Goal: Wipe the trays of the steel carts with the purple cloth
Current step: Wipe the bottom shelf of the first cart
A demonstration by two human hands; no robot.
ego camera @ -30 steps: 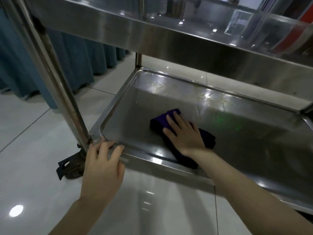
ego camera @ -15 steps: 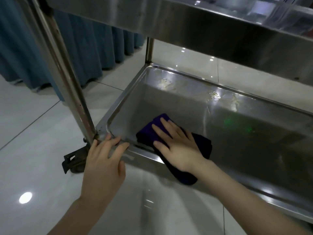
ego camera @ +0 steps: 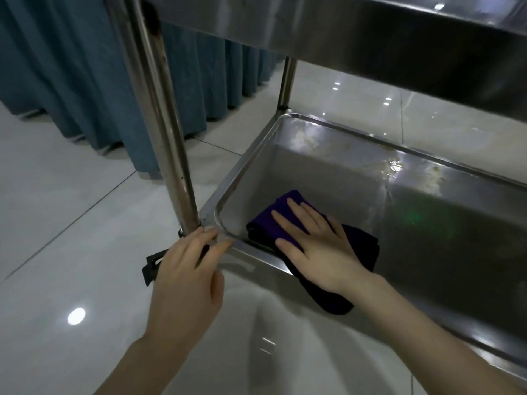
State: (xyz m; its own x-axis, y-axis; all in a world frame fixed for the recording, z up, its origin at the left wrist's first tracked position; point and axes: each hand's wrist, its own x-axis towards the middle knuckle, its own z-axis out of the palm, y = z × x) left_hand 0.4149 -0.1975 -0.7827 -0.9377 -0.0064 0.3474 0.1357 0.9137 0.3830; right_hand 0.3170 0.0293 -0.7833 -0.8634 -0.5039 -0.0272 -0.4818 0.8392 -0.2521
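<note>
The bottom tray (ego camera: 328, 172) of a steel cart fills the middle and right of the head view. A folded purple cloth (ego camera: 360, 246) lies in its near-left corner and hangs over the front rim. My right hand (ego camera: 316, 243) presses flat on the cloth, fingers spread and pointing to the far left. My left hand (ego camera: 185, 277) rests on the tray's front-left corner rim, fingertips touching the base of the cart's upright post (ego camera: 159, 115). White smears mark the tray's far wall.
An upper steel tray (ego camera: 370, 32) overhangs close above the bottom one. A black caster bracket (ego camera: 151, 266) sits under the corner by my left hand. Blue curtains (ego camera: 71, 75) hang at the back left. Glossy white tile floor (ego camera: 71, 223) surrounds the cart.
My right hand has slid the cloth toward the tray's near-left corner, so it now drapes over the front rim. My left hand has stayed on the corner. The camera has dipped lower.
</note>
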